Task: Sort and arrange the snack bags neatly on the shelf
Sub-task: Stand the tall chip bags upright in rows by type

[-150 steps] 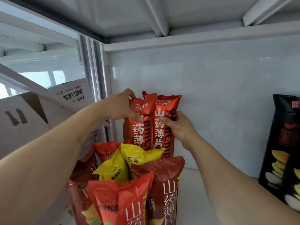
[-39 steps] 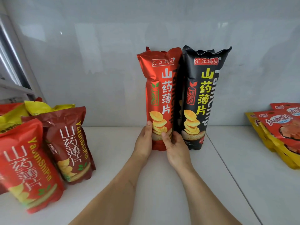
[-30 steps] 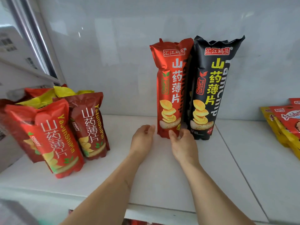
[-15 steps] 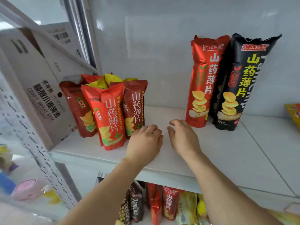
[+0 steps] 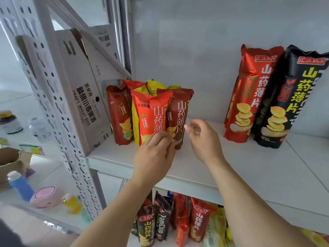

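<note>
The left hand [image 5: 154, 154] hides the bright red snack bag's [image 5: 151, 114] base, grip unclear; the right hand [image 5: 203, 139] hovers loosely open over bare shelf [image 5: 249, 168].

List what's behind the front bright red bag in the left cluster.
Behind the bright red bag: a yellow bag and another red bag top poke up. Their lower parts are covered.

Cardboard beer carton [image 5: 83, 97] leans beside perforated upright [image 5: 53, 97]; pink case [image 5: 46, 196], blue bottle [image 5: 20, 186], jars [image 5: 10, 122] left.
</note>
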`<control>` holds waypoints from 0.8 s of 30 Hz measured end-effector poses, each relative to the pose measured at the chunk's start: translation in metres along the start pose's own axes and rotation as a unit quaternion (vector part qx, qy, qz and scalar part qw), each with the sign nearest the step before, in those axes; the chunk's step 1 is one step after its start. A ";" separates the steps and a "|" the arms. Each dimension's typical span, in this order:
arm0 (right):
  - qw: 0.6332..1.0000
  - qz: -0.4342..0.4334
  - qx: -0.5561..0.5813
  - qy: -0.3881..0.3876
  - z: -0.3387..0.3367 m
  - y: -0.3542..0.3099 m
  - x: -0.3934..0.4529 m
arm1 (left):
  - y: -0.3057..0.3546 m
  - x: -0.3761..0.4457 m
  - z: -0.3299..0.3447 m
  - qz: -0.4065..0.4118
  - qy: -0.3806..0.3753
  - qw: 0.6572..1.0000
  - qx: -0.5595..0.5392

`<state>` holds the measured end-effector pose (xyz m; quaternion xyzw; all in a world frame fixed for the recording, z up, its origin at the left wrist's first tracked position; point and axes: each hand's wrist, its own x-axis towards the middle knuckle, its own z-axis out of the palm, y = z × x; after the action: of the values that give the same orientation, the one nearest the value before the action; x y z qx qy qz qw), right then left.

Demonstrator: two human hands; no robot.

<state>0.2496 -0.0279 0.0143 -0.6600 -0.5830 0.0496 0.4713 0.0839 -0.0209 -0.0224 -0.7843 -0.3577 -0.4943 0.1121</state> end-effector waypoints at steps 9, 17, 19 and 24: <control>0.993 0.000 0.118 0.012 0.016 -0.010 0.017 | -0.015 0.016 -0.005 -0.088 0.140 0.986 0.006; 0.981 0.020 0.189 -0.027 0.028 -0.012 0.042 | -0.027 0.046 -0.015 -0.180 0.220 0.954 -0.099; 0.975 0.024 0.218 -0.025 0.031 -0.014 0.045 | -0.034 0.053 -0.016 -0.207 0.227 0.942 -0.137; 0.962 0.066 0.265 -0.022 0.040 -0.009 0.049 | -0.047 0.055 -0.015 -0.227 0.224 0.930 -0.184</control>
<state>0.2342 0.0335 0.0225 -0.5471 -0.5143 0.2482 0.6120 0.0559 0.0300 0.0231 -0.5580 -0.3946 -0.7264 -0.0723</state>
